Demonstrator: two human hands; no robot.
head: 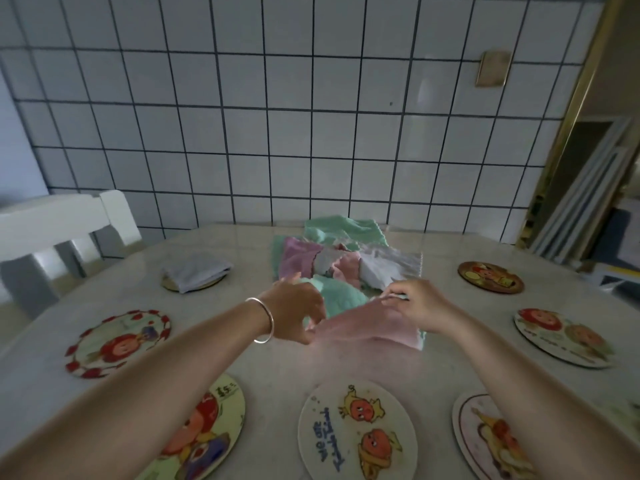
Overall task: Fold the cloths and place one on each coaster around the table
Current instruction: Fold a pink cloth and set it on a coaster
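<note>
while both arms reach forward over the pale marble surface [263, 372], the left hand [298, 311] pinches the near left corner of a pink cloth [370, 329] between thumb and fingers, and the right hand [417, 303] is closed on the cloth's far right edge. the pink cloth is stretched between the two hands, its near part blurred, and it lies partly over a mint green cloth [341, 296]. a silver bangle [265, 320] circles the left wrist.

behind the hands, a loose pile of cloths [343, 258] sits at the middle of the surface near the tiled wall [311, 116]; it holds mint green, lilac, pink and white pieces, all crumpled and overlapping.

a folded grey cloth [195, 271] rests on the far left coaster [173, 285], covering most of it. six more round coasters lie bare around the surface: a red-bordered coaster [117, 342] on the left, a yellow-rimmed coaster [201, 434] at the near left under the left forearm, a white coaster with two orange figures [356, 431] at the near middle, a pink-rimmed coaster [491, 438] at the near right, a pale coaster [564, 337] on the right, and a dark brown coaster [490, 277] at the far right.

a white chair [59, 230] stands at the left edge of the surface.
</note>
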